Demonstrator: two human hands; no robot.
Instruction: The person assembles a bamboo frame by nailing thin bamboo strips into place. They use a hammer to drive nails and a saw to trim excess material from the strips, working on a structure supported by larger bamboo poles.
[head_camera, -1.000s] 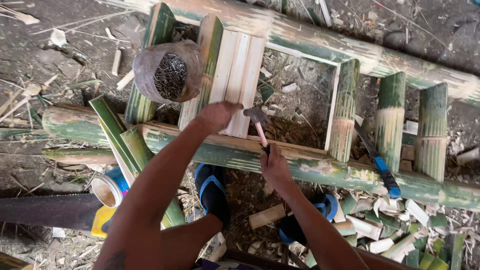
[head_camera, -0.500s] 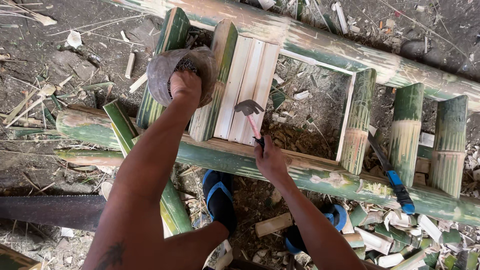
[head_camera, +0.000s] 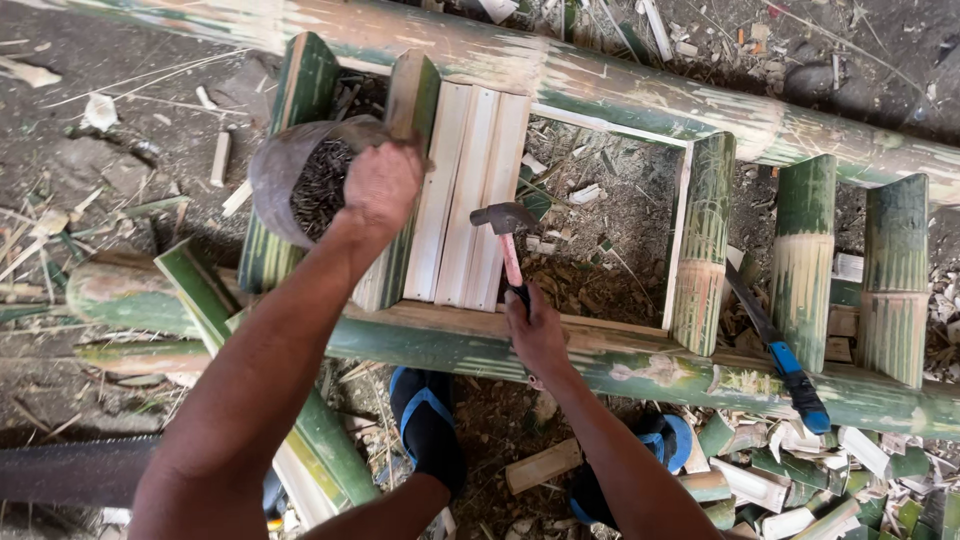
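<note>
— So, where are the hands?
— Left hand (head_camera: 382, 185) reaches into the nail-filled coconut-shell bowl (head_camera: 300, 180), fingers curled, on the bamboo frame (head_camera: 640, 360). Right hand (head_camera: 535, 335) is clenched around the hammer (head_camera: 505, 240), head over the pale slats (head_camera: 470, 190).

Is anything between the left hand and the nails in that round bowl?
Nothing visible. The left hand is already at the rim of the round bowl, right over the nails. The right hand holds the hammer off to the side, clear of the bowl.
</note>
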